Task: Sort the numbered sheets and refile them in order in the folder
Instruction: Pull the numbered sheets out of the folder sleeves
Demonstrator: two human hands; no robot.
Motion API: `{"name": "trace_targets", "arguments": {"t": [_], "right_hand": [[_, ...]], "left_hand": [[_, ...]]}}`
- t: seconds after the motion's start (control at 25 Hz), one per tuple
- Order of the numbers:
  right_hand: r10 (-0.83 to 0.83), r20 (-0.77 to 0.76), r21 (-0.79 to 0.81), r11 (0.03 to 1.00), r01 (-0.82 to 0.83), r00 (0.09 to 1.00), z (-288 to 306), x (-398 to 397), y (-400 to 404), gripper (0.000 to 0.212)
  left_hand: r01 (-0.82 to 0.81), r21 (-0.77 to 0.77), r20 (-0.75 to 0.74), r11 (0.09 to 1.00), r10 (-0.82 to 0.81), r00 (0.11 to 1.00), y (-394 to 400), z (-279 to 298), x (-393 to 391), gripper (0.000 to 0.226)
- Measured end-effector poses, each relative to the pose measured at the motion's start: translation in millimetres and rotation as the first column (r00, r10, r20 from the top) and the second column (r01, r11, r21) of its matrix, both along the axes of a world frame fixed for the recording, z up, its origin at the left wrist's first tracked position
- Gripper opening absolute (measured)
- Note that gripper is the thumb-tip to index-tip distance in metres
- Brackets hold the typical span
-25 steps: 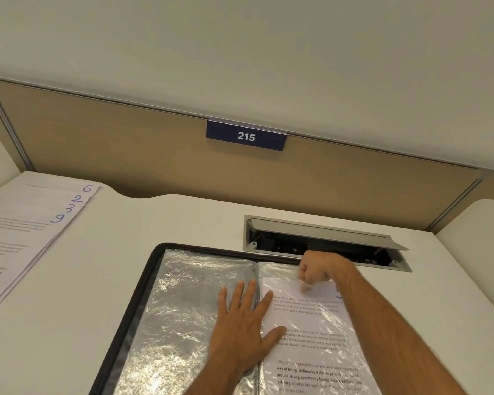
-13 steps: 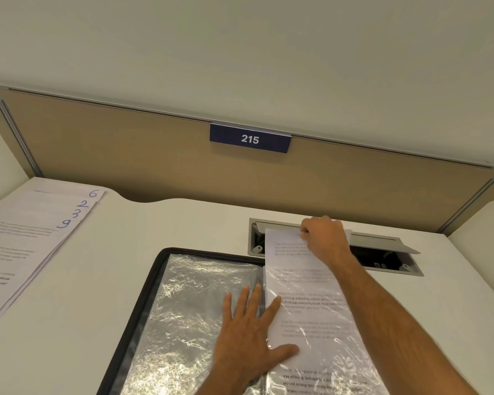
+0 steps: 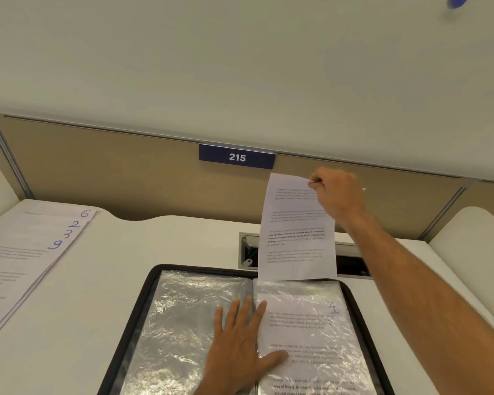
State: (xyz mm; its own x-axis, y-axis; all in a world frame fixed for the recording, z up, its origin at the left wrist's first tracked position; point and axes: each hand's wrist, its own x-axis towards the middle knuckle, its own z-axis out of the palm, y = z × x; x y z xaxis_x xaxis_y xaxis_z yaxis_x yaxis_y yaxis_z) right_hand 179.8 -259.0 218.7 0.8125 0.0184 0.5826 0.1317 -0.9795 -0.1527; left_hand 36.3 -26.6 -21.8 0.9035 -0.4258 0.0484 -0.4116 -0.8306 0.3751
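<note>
Head view, single frame. Folder [image 3: 131,332] lies open on the desk [image 3: 77,323] at lower centre, black-edged, with crinkled clear sleeves on both sides. Left hand [image 3: 240,349] rests flat across the spine at the bottom centre, fingers straight and slightly spread, thumb lying on the right sleeve [image 3: 320,337], which contains a printed page. Right hand [image 3: 335,195], at centre right, pinches the top edge of a sheet [image 3: 297,229] between curled fingers and thumb; the sheet hangs upright above the right sleeve, its lower edge at or just above the sleeve's top opening, contact not determinable. No number is legible on this sheet. Stack [image 3: 20,252] of sheets lies at left of frame, fanned so that handwritten numbers 6, 2, 3, 9 show at the corners. Cable tray [image 3: 247,252] sits behind the sheet. Plate [image 3: 237,157] reading 215 is fixed to the partition, upper centre.
</note>
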Motion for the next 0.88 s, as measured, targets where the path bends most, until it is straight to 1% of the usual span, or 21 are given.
{"name": "trace_targets", "arguments": {"t": [0.04, 0.08, 0.12, 0.2, 0.28, 0.36, 0.44, 0.48, 0.56, 0.6, 0.64, 0.72, 0.76, 0.8, 0.84, 0.88], "right_hand": [[0.025, -0.026, 0.032, 0.999, -0.024, 0.999, 10, -7, 1, 0.011], [0.053, -0.058, 0.05, 0.997, -0.05, 0.997, 19, -14, 3, 0.011], [0.084, -0.087, 0.06, 0.995, -0.079, 0.993, 29, -23, 6, 0.011], [0.15, -0.123, 0.08, 0.987, -0.141, 0.981, 46, -39, 12, 0.011], [0.212, -0.146, 0.123, 0.973, -0.195, 0.966, 62, -53, 21, 0.007], [0.26, -0.197, 0.184, 0.957, -0.225, 0.945, 76, -68, 35, 0.007], [0.296, -0.259, 0.218, 0.945, -0.243, 0.919, 86, -80, 54, 0.013], [0.317, -0.284, 0.234, 0.938, -0.255, 0.905, 89, -85, 64, 0.015], [0.365, -0.31, 0.272, 0.919, -0.286, 0.878, 95, -93, 88, 0.016], [0.389, -0.314, 0.289, 0.908, -0.303, 0.866, 97, -95, 99, 0.015], [0.413, -0.319, 0.309, 0.896, -0.318, 0.853, 98, -97, 111, 0.014], [0.452, -0.331, 0.354, 0.873, -0.336, 0.828, 99, -100, 134, 0.012], [0.452, -0.328, 0.362, 0.871, -0.332, 0.829, 98, -101, 144, 0.017], [0.416, -0.303, 0.335, 0.889, -0.313, 0.857, 93, -100, 153, 0.028], [0.341, -0.251, 0.27, 0.924, -0.272, 0.906, 87, -98, 160, 0.045], [0.254, -0.19, 0.246, 0.947, -0.205, 0.948, 74, -93, 167, 0.063]], "left_hand": [[-0.015, -0.071, 0.016, 0.997, 0.016, 1.0, 2, 1, 0, 0.099], [-0.016, -0.182, -0.046, 0.983, 0.008, 0.999, 4, 4, 2, 0.096], [-0.026, -0.32, -0.089, 0.947, -0.003, 0.996, 8, 7, 3, 0.093], [-0.105, -0.56, -0.137, 0.822, 0.034, 0.99, 17, 23, 8, 0.09], [-0.193, -0.68, -0.149, 0.708, 0.125, 0.981, 26, 44, 17, 0.089], [-0.23, -0.754, -0.123, 0.615, 0.211, 0.97, 38, 72, 26, 0.091], [-0.24, -0.806, -0.115, 0.542, 0.254, 0.96, 51, 103, 34, 0.093], [-0.246, -0.815, -0.112, 0.525, 0.274, 0.955, 58, 116, 37, 0.094], [-0.253, -0.815, -0.106, 0.521, 0.296, 0.949, 74, 137, 38, 0.09], [-0.249, -0.824, -0.105, 0.509, 0.294, 0.95, 83, 143, 39, 0.08], [-0.239, -0.842, -0.108, 0.483, 0.283, 0.953, 93, 147, 38, 0.064], [-0.235, -0.885, -0.131, 0.401, 0.27, 0.954, 113, 150, 32, 0.021], [-0.241, -0.895, -0.139, 0.375, 0.279, 0.95, 125, 150, 29, 0.006], [-0.254, -0.893, -0.142, 0.37, 0.305, 0.942, 137, 151, 25, 0.007], [-0.274, -0.888, -0.152, 0.37, 0.325, 0.933, 150, 151, 24, 0.012], [-0.302, -0.877, -0.171, 0.374, 0.346, 0.923, 166, 151, 23, 0.014]]}}
